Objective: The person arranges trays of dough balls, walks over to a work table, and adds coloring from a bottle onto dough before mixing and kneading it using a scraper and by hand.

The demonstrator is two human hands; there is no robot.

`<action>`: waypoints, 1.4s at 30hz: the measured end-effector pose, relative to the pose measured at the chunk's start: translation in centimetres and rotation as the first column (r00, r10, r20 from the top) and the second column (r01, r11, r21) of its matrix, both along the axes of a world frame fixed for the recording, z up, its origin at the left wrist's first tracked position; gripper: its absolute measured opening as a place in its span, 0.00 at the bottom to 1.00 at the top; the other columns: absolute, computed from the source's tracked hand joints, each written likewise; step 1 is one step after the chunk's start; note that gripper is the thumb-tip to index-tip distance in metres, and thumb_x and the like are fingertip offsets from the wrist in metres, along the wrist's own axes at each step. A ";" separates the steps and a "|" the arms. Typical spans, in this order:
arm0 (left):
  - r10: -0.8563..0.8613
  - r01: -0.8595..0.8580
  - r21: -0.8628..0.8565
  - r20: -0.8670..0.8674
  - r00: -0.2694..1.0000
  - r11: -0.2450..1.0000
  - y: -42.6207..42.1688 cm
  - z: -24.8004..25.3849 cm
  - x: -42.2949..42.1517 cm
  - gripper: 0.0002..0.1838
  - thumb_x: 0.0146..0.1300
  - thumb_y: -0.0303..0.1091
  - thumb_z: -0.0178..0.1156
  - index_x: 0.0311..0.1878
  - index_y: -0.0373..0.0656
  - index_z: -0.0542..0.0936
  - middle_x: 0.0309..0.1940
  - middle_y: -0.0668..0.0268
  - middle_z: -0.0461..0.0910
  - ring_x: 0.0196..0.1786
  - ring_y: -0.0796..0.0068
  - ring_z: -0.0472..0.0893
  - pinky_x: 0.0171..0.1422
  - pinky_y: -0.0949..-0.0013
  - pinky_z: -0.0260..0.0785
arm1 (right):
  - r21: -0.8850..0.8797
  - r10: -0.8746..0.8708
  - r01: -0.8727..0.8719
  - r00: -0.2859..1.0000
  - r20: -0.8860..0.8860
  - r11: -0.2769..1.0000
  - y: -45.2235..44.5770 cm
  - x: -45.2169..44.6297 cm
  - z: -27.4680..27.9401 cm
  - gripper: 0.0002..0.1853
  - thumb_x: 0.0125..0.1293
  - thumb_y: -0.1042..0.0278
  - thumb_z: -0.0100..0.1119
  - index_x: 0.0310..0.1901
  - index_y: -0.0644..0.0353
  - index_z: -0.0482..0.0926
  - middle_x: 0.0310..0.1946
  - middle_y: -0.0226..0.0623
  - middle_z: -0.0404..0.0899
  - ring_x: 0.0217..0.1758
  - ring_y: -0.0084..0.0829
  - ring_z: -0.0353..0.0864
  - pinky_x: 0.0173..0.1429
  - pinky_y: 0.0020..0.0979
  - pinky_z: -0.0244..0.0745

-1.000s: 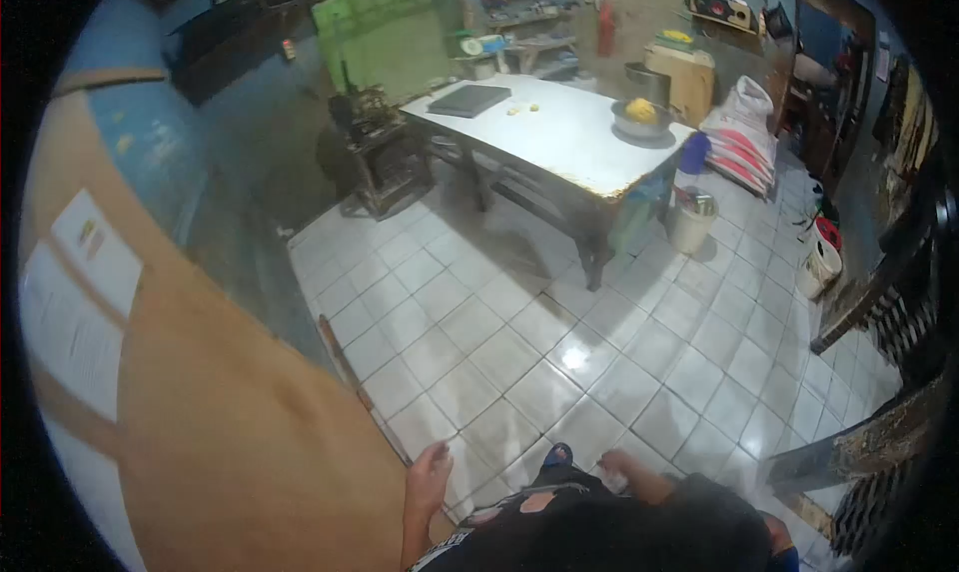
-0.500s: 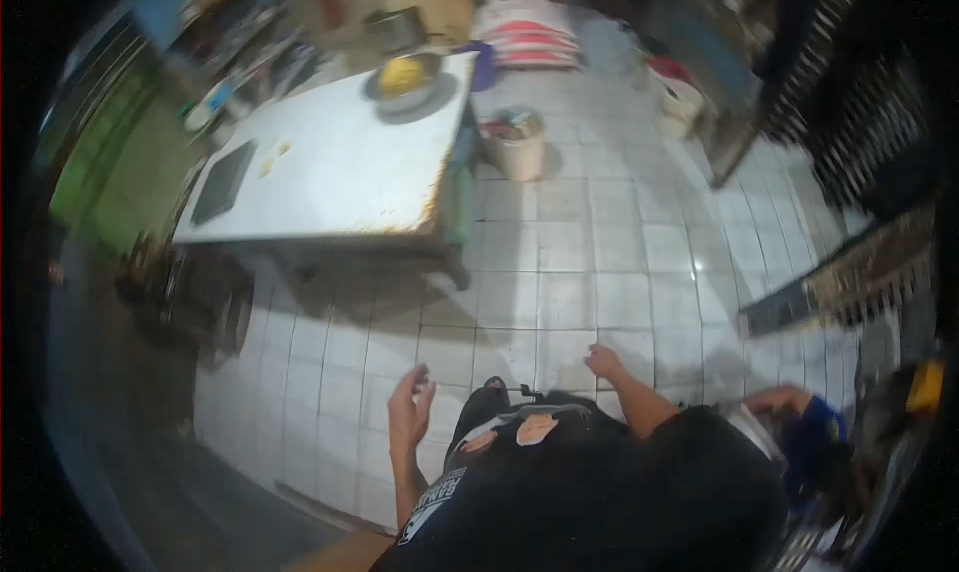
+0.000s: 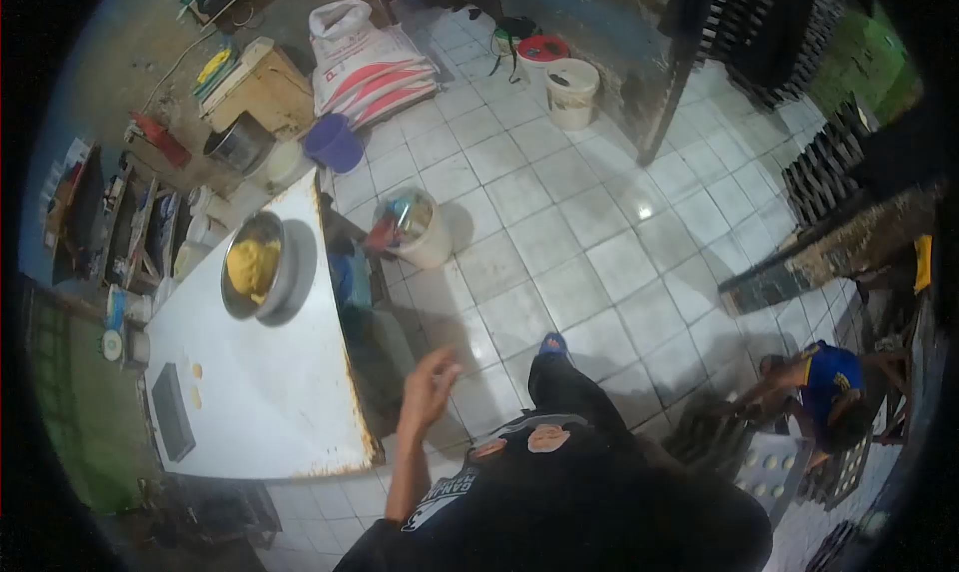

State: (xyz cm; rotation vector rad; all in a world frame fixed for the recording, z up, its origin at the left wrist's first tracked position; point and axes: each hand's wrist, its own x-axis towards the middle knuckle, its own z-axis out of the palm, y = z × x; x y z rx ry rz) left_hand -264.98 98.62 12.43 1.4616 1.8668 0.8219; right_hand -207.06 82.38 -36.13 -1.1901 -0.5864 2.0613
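Observation:
My left hand (image 3: pixel 430 390) is raised in front of my body, close to the corner of the white table (image 3: pixel 290 392). Its fingers are loosely bent and apart, with nothing in them. My right hand is out of sight, hidden by my body or beyond it. On the table stands a metal bowl (image 3: pixel 283 282) with a lump of yellow dough (image 3: pixel 252 270) inside. A dark flat rectangular slab (image 3: pixel 174 412) lies at the far left of the tabletop, beside small yellow pieces (image 3: pixel 196 382).
A bucket of wrappers (image 3: pixel 430 244), a purple bucket (image 3: pixel 334 142) and stacked sacks (image 3: pixel 378 80) stand past the table. White pails (image 3: pixel 571 97) line the wall. To the right, a person in a blue shirt (image 3: pixel 831 377) crouches near a tray of round pale pieces (image 3: pixel 774 467).
My view has swung to the right and the table now sits further left. A foot has stepped forward. My right hand has gone out of view, and my left stays empty.

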 end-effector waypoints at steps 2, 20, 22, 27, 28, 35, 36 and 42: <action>-0.167 0.174 -0.070 0.098 0.981 0.982 6.9 0.9 1.4 0.21 0.74 0.36 0.66 0.68 0.44 0.82 0.60 0.53 0.86 0.58 0.56 0.87 0.64 0.58 0.78 | -0.055 -0.054 0.046 0.989 -0.137 0.997 6.9 -0.4 1.0 0.19 0.83 0.61 0.56 0.68 0.58 0.77 0.56 0.40 0.81 0.54 0.33 0.83 0.55 0.42 0.82; -0.178 0.170 0.061 0.163 0.970 0.983 67.8 -1.7 -18.4 0.27 0.77 0.46 0.64 0.72 0.40 0.78 0.64 0.50 0.84 0.62 0.54 0.86 0.63 0.53 0.79 | 0.132 0.183 -0.623 0.416 0.891 0.771 94.2 -27.1 17.1 0.31 0.72 0.70 0.63 0.75 0.62 0.68 0.45 0.44 0.89 0.43 0.33 0.87 0.47 0.36 0.82; -0.167 0.151 0.092 0.205 0.964 0.984 73.6 1.1 -21.4 0.27 0.77 0.45 0.64 0.72 0.40 0.78 0.64 0.50 0.84 0.63 0.53 0.85 0.64 0.53 0.79 | -0.004 0.289 -0.734 0.262 0.921 0.679 97.6 -27.0 15.5 0.30 0.73 0.69 0.63 0.74 0.61 0.69 0.46 0.44 0.88 0.44 0.34 0.87 0.49 0.37 0.82; 0.006 -0.019 0.129 0.104 0.995 0.991 84.1 3.2 -31.4 0.26 0.76 0.43 0.65 0.70 0.39 0.79 0.64 0.47 0.83 0.63 0.50 0.85 0.66 0.55 0.77 | -0.165 0.439 -0.848 0.087 0.894 0.504 109.1 -34.1 13.2 0.27 0.75 0.66 0.61 0.73 0.59 0.71 0.48 0.43 0.87 0.48 0.36 0.86 0.54 0.41 0.81; 0.051 -0.051 0.157 0.004 0.999 0.986 85.5 1.7 -33.7 0.26 0.76 0.43 0.65 0.70 0.39 0.79 0.64 0.48 0.83 0.63 0.49 0.85 0.66 0.55 0.77 | -0.179 0.449 -0.858 0.067 0.891 0.482 112.1 -36.2 12.7 0.27 0.75 0.66 0.61 0.73 0.59 0.71 0.48 0.43 0.87 0.49 0.36 0.86 0.55 0.42 0.81; 0.459 -0.433 -0.157 0.203 0.865 0.887 92.5 -3.3 -44.3 0.27 0.75 0.42 0.65 0.72 0.39 0.78 0.65 0.49 0.84 0.64 0.53 0.85 0.66 0.55 0.78 | -0.120 0.468 -0.939 0.048 0.882 0.322 139.9 -56.0 10.6 0.23 0.78 0.62 0.59 0.71 0.56 0.74 0.50 0.41 0.86 0.54 0.39 0.85 0.62 0.48 0.80; 0.510 -0.460 -0.248 0.201 0.836 0.852 92.4 -3.0 -46.1 0.28 0.76 0.43 0.65 0.72 0.39 0.78 0.65 0.49 0.84 0.65 0.54 0.85 0.66 0.55 0.78 | -0.076 0.540 -0.937 0.129 0.832 0.340 145.6 -59.4 9.5 0.22 0.79 0.62 0.59 0.71 0.55 0.74 0.50 0.41 0.85 0.55 0.40 0.85 0.63 0.49 0.80; 0.878 -0.887 -0.045 0.172 0.447 0.460 91.4 0.4 -53.4 0.28 0.75 0.43 0.63 0.72 0.38 0.78 0.62 0.46 0.85 0.61 0.52 0.86 0.67 0.54 0.77 | 0.108 0.742 -0.984 0.178 0.646 0.142 173.2 -93.9 14.4 0.19 0.71 0.71 0.63 0.61 0.68 0.78 0.51 0.46 0.86 0.47 0.40 0.86 0.49 0.42 0.83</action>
